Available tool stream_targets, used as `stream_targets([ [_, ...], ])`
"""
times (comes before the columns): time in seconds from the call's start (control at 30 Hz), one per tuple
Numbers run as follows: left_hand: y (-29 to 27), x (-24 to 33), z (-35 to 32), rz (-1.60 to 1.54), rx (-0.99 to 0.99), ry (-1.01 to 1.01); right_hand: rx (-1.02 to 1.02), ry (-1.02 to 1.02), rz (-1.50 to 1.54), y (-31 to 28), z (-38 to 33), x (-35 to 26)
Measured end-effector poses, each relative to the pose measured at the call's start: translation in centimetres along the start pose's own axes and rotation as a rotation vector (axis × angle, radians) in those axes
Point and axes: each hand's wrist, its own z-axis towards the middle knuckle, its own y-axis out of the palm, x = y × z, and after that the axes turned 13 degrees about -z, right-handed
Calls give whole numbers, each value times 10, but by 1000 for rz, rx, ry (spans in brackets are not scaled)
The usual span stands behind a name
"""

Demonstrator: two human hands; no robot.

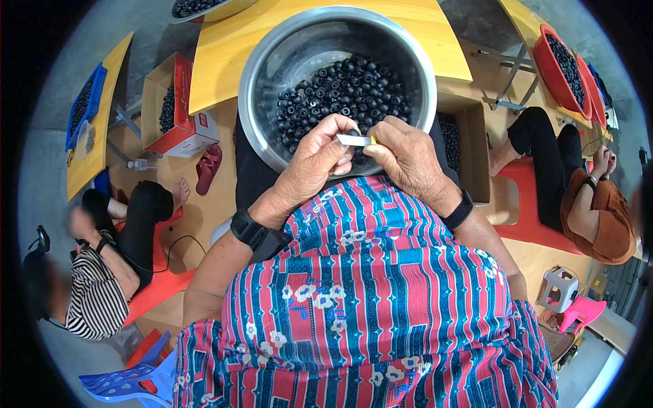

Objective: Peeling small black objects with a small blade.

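Observation:
My left hand [314, 155] is closed, pinching a small round black part [352, 133] between thumb and fingers over the near side of a big steel bowl [250, 92]. In my right hand [410, 151] is a small knife with a yellow handle, mostly hidden by the fingers. Its short, pale blade [354, 140] points left and lies against or right beside the part; contact cannot be made out. Many small black ring-shaped parts [340, 88] are heaped inside the bowl below both hands. The bowl rests at my lap, against the edge of a yellow table [449, 47].
A cardboard box [469, 115] of black parts stands right of the bowl, and a red-and-white box [182, 102] stands left. Two people sit at either side by tables holding a blue tray [73, 132] and a red basin [544, 61]. A red slipper [209, 160] lies on the floor.

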Motion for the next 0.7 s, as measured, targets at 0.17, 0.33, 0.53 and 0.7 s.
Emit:
stream_targets([
  [0.17, -3, -1, 0, -38, -15, -7, 0, 16, 5, 1, 0, 0],
  [0.33, -3, -2, 1, -46, -9, -3, -18, 10, 12, 1, 0, 2],
  [0.53, 1, -1, 1, 5, -6, -2, 14, 255, 64, 6, 4, 13],
  [0.7, 2, -1, 0, -20, 61, 12, 52, 292, 164, 1, 3, 2],
])
